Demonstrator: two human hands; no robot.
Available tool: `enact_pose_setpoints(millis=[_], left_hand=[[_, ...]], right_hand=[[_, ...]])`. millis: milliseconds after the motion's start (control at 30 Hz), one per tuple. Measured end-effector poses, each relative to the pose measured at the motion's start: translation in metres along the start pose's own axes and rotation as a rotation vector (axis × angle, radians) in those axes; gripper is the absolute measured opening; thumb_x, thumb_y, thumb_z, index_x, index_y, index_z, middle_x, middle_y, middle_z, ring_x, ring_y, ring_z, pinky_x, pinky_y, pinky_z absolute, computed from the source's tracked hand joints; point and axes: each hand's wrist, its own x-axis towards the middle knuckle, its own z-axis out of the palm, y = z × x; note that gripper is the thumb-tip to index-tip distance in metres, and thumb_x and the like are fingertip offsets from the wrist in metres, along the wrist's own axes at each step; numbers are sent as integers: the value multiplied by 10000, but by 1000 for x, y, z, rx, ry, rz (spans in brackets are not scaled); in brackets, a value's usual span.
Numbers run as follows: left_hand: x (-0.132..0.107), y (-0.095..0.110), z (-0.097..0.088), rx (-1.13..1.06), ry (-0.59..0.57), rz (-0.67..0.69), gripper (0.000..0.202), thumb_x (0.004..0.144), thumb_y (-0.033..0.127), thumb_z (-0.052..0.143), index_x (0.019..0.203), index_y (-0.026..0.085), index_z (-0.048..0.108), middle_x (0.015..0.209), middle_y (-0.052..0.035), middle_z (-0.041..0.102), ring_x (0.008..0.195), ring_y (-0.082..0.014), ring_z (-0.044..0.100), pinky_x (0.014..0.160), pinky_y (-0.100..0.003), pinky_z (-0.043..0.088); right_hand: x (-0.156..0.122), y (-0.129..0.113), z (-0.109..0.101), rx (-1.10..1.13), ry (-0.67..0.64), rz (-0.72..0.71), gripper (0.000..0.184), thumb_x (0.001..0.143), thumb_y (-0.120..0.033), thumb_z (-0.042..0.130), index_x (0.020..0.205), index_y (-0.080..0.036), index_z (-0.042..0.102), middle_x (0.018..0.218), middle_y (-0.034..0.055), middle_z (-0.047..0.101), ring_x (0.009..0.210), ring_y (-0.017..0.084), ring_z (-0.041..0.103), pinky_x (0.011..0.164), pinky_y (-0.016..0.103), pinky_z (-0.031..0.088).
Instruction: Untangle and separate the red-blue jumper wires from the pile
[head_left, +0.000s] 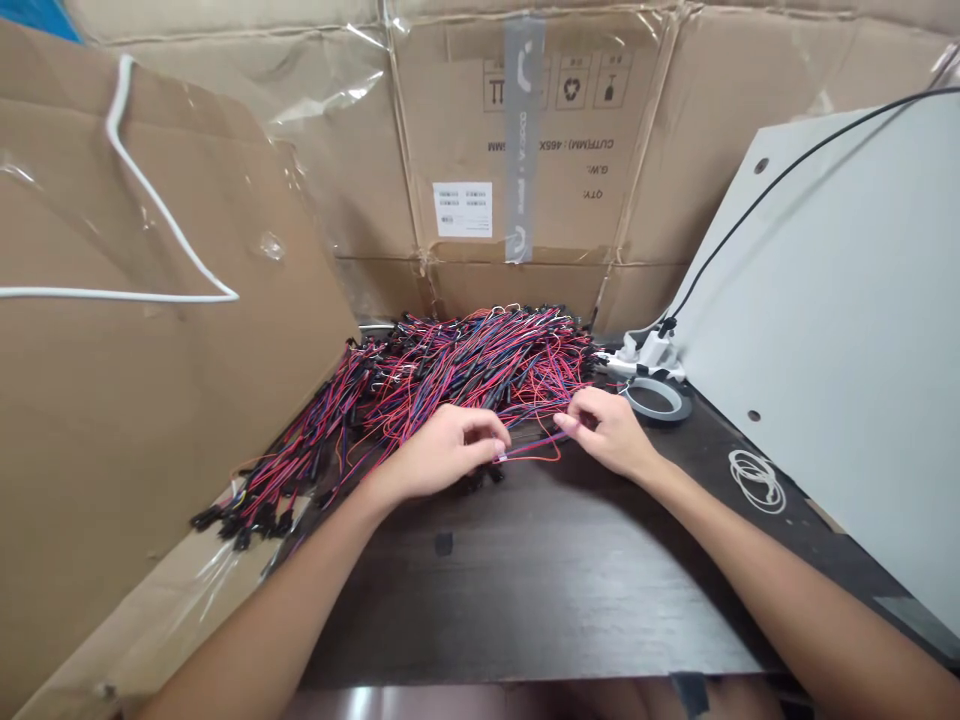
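Note:
Between my two hands stretches a thin wire harness (534, 446) of red, purple and orange wires. My left hand (457, 448) is closed in a pinch on its left end, where a small whitish piece shows by the thumb. My right hand (600, 425) pinches the same wires farther right. An orange wire loops loosely below them. Right behind my hands lies a big heap of wire harnesses (480, 355), red, blue and orange with black connectors. Dark connectors (487, 474) rest on the table just under my left hand.
More harness ends with black connectors (262, 515) spread along the left cardboard wall (150, 400). A roll of tape (679, 405) and a white power strip (656, 355) sit at right, near a coiled white cable (756, 482). A white panel (840, 300) bounds the right side.

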Motion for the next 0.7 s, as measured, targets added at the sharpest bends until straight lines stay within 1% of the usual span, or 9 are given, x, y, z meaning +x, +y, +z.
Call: enact_pose_setpoints(millis=[100,200,300,333,367,433,467,533,700], left_hand=[[6,-12,-2,174,343,4,142,786,208,540,728,128,642,618,6,584,545,-90,485,537,-204,382],[12,-26,-4,393,587,15,144,761,137,523,838,128,645,722,-13,602,590,-106,513,611,-234,421],[18,-39,-4,536,618,3,235,775,183,559,995,124,619,972,-69,607,659,-121,551,697,-273,453],[20,-42,-4,575,611,-9,233,782,202,567,997,128,619,965,-71,614,726,-147,572,717,-282,452],[22,-45,-4,604,604,-31,209,783,217,578,969,135,626,934,-69,624,782,-170,582,735,-292,449],[25,-48,-6,605,589,-82,113,779,222,588,850,150,639,806,-47,639,766,-183,588,714,-293,442],[26,-48,-7,591,596,-93,83,774,219,592,800,154,636,756,-36,638,733,-177,588,697,-287,439],[27,-47,-9,546,645,-80,69,761,214,598,736,158,629,691,-19,630,659,-157,578,652,-270,429],[23,-36,-13,429,804,-1,87,717,215,600,657,157,625,598,10,593,540,-115,509,569,-238,390]], right_hand=[[1,14,-11,-50,56,12,382,842,-297,515,499,-170,402,500,-4,425,489,106,389,515,247,304],[1,26,-20,-110,111,52,400,846,-297,495,481,-171,390,474,-6,415,461,100,378,499,246,294],[0,28,-21,-109,64,69,274,824,-271,515,571,-165,510,515,-4,475,474,105,414,512,240,329],[-1,27,-19,-88,13,62,155,811,-240,517,698,-160,587,566,-1,520,498,110,446,531,236,354],[-2,24,-16,-61,-54,47,148,801,-201,507,882,-158,623,634,4,564,534,116,483,558,235,381],[-3,17,-10,-31,-193,19,426,792,-119,445,1207,-169,526,773,19,618,620,128,543,624,242,421],[-4,14,-6,-32,-249,14,493,793,-91,413,1276,-174,477,827,29,630,668,135,564,658,252,431],[-4,9,-2,-45,-304,17,531,798,-81,397,1319,-174,439,867,39,638,703,146,574,694,272,436],[-3,9,-4,3,-345,65,497,833,-134,427,1327,-174,402,807,15,619,601,126,516,632,259,424]])
